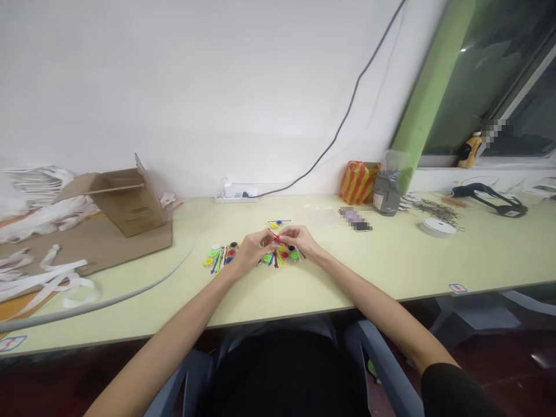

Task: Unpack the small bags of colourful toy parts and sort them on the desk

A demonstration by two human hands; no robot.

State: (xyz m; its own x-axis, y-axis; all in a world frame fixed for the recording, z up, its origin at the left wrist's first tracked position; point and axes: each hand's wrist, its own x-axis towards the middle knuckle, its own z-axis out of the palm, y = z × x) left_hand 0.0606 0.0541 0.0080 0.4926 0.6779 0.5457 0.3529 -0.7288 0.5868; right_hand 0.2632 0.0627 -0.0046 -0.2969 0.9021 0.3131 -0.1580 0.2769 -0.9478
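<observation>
The left hand (255,250) and the right hand (297,240) are brought together above the desk, thumbs and forefingers pressed closed in a pinch on a small red plastic piece (277,238); its exact shape is too small to tell. Directly beneath the hands, a spread of round green, yellow, red and black plastic discs with coloured strips (212,260) is laid on a pale yellow-green desk (382,266). Just beyond the hands lies a small group of yellow and blue plastic pieces (277,223).

To the right are a clear plastic sheet (324,218), a blurred flat object (355,219), an orange-and-yellow striped bag (358,182), a grey-filled clear jar (386,197) and a white tape roll (438,227). At the wall stands a white power strip (234,194). To the left, a brown cardboard box (130,202) rests on a flattened cardboard sheet (87,246), among white plastic strips (52,284).
</observation>
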